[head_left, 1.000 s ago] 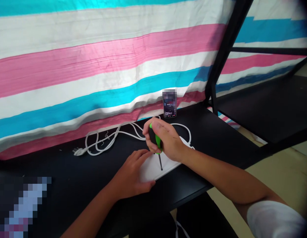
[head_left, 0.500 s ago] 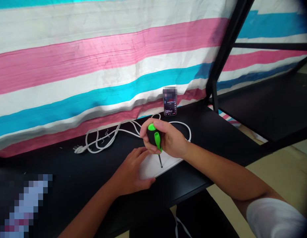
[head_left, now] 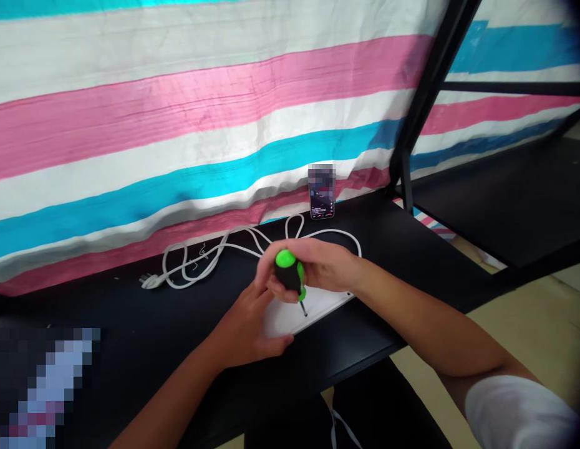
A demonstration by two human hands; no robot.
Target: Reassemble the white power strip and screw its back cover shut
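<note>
A black and green screwdriver [head_left: 289, 274] is in my right hand [head_left: 325, 262], fingers wrapped round its handle. Its shaft slants down, and the tip meets a small dark hole near the front edge of a flat white power strip [head_left: 290, 315]. My left hand [head_left: 250, 324] grips the left end of the strip, thumb at the front edge and fingers over the far side. Part of the strip's far side is hidden by my hands. Another dark hole shows near its right end.
A white cable [head_left: 219, 246] with a plug [head_left: 152, 282] lies looped behind the strip on the black table [head_left: 402, 249]. A phone [head_left: 322, 192] leans upright against the striped sheet [head_left: 201, 125]. Black frame bars [head_left: 425, 93] and another dark tabletop [head_left: 514, 193] stand at right.
My right hand has turned and lowered slightly around the screwdriver, whose handle tilts a little lower and to the left. The tip stays at the same hole. My left hand has not moved.
</note>
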